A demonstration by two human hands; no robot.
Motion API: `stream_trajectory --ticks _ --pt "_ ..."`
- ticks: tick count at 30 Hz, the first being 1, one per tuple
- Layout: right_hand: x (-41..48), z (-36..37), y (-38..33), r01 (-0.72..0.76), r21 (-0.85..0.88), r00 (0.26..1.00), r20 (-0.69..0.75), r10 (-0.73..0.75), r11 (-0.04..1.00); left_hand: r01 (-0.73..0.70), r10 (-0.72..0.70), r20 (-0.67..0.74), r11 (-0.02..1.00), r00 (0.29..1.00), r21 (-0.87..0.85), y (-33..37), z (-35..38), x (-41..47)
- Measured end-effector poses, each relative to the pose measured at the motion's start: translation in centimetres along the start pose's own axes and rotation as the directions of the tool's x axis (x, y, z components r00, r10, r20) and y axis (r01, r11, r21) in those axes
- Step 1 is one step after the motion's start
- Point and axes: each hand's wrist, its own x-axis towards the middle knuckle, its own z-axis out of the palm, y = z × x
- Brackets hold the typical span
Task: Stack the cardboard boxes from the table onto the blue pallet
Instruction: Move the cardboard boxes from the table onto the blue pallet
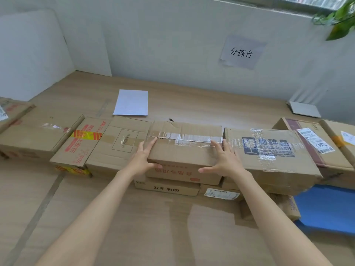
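Observation:
A brown cardboard box with clear tape across its top sits in the middle of a row of boxes, resting on two flatter boxes. My left hand grips its near left corner and my right hand holds its near right side, fingers spread over the top. A box with a blue fragile mark lies to the right. To the left lies a plain box, then one with red print and yellow tape. The blue pallet shows at the lower right, partly under boxes.
A white sheet of paper lies on the wooden table behind the row. A wall sign hangs above. More boxes stand at far left and far right. A plant hangs at the top right.

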Motion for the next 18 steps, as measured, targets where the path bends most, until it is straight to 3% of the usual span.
stream_trajectory --ticks 4,11,18 --pt "-0.2 0.7 -0.4 -0.005 -0.038 1.0 -0.031 0.004 0.999 -0.008 0.008 0.002 0.999 1.0 -0.036 -0.3 -0.3 0.0" --pt "-0.2 0.7 -1.7 0.068 0.092 0.983 -0.176 -0.051 0.993 -0.03 0.03 -0.001 0.986 1.0 -0.163 -1.6 -1.3 -0.2" --pt "0.2 -1.2 -2.7 0.079 0.214 0.993 -0.098 -0.059 0.974 -0.059 0.061 0.005 0.989 0.998 -0.135 -0.9 -4.5 -0.4"
